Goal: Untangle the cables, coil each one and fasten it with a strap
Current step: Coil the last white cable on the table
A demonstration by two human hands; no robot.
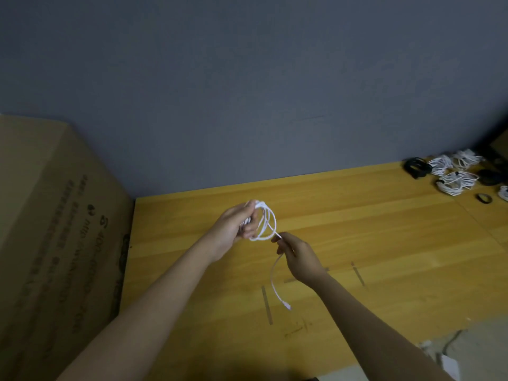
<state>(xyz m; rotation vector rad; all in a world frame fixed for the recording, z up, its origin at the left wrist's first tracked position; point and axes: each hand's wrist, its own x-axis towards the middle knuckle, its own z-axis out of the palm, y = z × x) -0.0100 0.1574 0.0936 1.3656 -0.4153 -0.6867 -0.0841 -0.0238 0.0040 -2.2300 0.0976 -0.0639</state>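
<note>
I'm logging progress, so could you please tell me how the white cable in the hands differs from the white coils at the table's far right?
The white cable is held above the table by the left hand and the right hand; the white coils lie on the table. The held cable has a loose tail hanging; the coils look fully wound. Both are white and looped.

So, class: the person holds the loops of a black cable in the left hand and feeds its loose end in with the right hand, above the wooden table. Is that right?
Not quite. In the head view the cable is white, not black. The rest holds: the left hand holds its loops, the right hand pinches the loose end, above the wooden table.
</note>
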